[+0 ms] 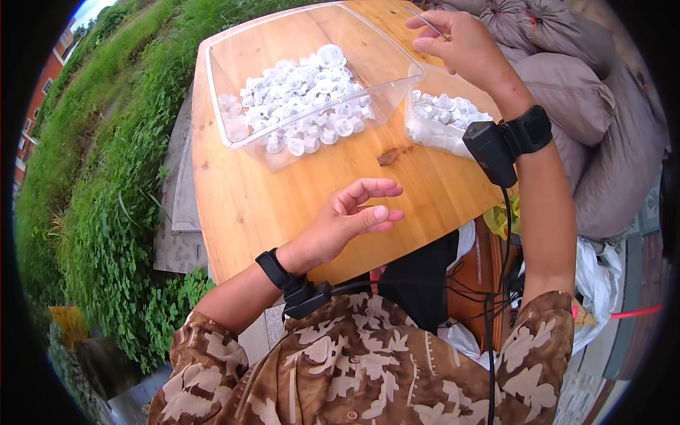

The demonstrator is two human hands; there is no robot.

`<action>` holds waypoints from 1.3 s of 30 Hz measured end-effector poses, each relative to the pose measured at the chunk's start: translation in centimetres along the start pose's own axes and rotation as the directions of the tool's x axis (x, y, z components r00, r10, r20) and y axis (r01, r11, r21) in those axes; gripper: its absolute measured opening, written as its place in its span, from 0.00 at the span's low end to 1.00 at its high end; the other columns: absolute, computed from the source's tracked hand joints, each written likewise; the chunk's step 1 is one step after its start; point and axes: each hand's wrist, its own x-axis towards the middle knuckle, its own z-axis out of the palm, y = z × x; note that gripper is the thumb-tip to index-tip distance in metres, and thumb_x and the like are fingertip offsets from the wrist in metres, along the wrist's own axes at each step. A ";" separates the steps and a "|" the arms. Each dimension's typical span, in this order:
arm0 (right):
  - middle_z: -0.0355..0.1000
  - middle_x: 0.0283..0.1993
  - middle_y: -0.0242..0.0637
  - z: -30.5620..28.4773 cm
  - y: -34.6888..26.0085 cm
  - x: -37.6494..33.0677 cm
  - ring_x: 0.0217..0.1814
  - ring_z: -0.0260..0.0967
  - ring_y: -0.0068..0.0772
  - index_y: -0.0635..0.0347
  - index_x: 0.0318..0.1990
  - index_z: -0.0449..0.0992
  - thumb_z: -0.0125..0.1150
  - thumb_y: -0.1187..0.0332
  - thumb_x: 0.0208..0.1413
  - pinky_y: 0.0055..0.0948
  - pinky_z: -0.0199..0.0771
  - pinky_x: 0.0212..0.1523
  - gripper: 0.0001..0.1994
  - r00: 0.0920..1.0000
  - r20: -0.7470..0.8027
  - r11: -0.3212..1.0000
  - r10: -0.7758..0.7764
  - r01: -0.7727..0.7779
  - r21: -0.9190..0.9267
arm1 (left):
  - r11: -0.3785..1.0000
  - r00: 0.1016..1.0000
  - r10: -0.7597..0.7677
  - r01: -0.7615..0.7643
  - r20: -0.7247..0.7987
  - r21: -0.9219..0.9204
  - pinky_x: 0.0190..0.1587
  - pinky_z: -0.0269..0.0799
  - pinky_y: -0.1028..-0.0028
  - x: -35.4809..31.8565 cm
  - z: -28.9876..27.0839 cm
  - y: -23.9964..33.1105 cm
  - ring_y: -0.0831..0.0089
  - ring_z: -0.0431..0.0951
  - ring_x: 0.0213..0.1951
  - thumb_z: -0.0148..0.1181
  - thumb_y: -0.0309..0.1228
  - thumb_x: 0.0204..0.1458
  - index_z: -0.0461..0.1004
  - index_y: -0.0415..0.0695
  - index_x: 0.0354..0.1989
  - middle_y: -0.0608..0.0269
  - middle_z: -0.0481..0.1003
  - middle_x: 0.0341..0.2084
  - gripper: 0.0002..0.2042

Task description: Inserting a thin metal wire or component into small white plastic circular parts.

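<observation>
My right hand [457, 46] is raised over the far right of the wooden table [304, 191], pinching a thin metal rod-like tool [427, 23] between thumb and fingers. Whether the tool has one prong or two, I cannot tell. Below that hand stands a smaller clear box [433, 138] with small white plastic parts [446, 108] in it. My left hand [361, 212] hovers above the near side of the table, fingers curved and apart, holding nothing. Beyond it, a large clear plastic bin [214, 92] contains a heap of small white ring-like plastic parts [301, 92].
Stuffed grey-brown sacks [567, 92] are piled beside the table on the right. Black cables [489, 312] run from the wrist devices across my lap. A white plastic bag [598, 283] lies at lower right. Green plants [106, 198] grow along the left.
</observation>
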 end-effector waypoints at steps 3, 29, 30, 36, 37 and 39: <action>0.76 0.35 0.46 -1.1 6.1 -1.9 0.35 0.75 0.42 0.61 0.36 0.80 0.60 0.72 0.43 0.34 0.74 0.39 0.10 0.963 0.164 0.912 0.213 -0.136 -0.387 | 0.999 1.000 -0.011 0.012 -0.030 0.031 0.54 0.71 0.71 -0.1 -0.5 0.1 0.65 0.73 0.53 0.57 0.31 0.57 0.64 0.47 0.57 0.57 0.65 0.57 0.20; 0.72 0.26 0.31 -1.0 16.1 -10.8 0.15 0.59 0.17 0.68 0.40 0.76 0.59 0.72 0.52 0.20 0.60 0.17 0.10 0.873 -0.102 0.879 0.476 -0.473 0.054 | 0.940 0.989 0.151 -0.143 -0.001 0.310 0.61 0.63 0.67 0.8 -1.9 -1.7 0.69 0.63 0.61 0.41 0.13 0.57 0.72 0.42 0.50 0.59 0.66 0.57 0.17; 0.72 0.26 0.31 -1.1 15.6 -10.7 0.15 0.59 0.17 0.68 0.40 0.76 0.59 0.72 0.52 0.20 0.60 0.17 0.10 0.873 -0.103 0.879 0.476 -0.473 0.054 | 0.940 0.989 0.151 -0.143 -0.001 0.311 0.61 0.63 0.67 0.8 -1.8 -1.7 0.69 0.63 0.61 0.41 0.13 0.57 0.72 0.42 0.50 0.59 0.66 0.57 0.17; 0.73 0.27 0.29 0.1 6.7 -11.1 0.18 0.59 0.12 0.67 0.40 0.76 0.58 0.71 0.55 0.15 0.59 0.18 0.09 0.913 0.099 0.842 0.395 -0.403 0.358 | 0.959 0.992 0.106 -0.084 -0.068 0.270 0.58 0.66 0.69 0.6 -1.9 -1.4 0.70 0.68 0.57 0.53 0.24 0.58 0.66 0.42 0.57 0.61 0.67 0.56 0.17; 0.73 0.28 0.29 1.0 4.8 -11.6 0.20 0.61 0.12 0.67 0.40 0.76 0.58 0.71 0.55 0.15 0.59 0.18 0.09 0.910 0.198 0.819 0.366 -0.415 0.397 | 0.963 0.992 0.095 -0.072 -0.079 0.260 0.57 0.67 0.70 0.4 -1.7 -1.2 0.70 0.69 0.56 0.55 0.26 0.57 0.66 0.42 0.56 0.61 0.68 0.56 0.18; 0.73 0.29 0.29 2.5 1.6 -12.6 0.22 0.62 0.11 0.66 0.40 0.77 0.58 0.71 0.55 0.14 0.59 0.18 0.08 0.890 0.307 0.783 0.336 -0.445 0.434 | 0.970 0.993 0.070 -0.045 -0.099 0.239 0.56 0.67 0.70 0.5 -1.3 -1.1 0.70 0.69 0.55 0.57 0.28 0.56 0.66 0.42 0.56 0.61 0.68 0.55 0.19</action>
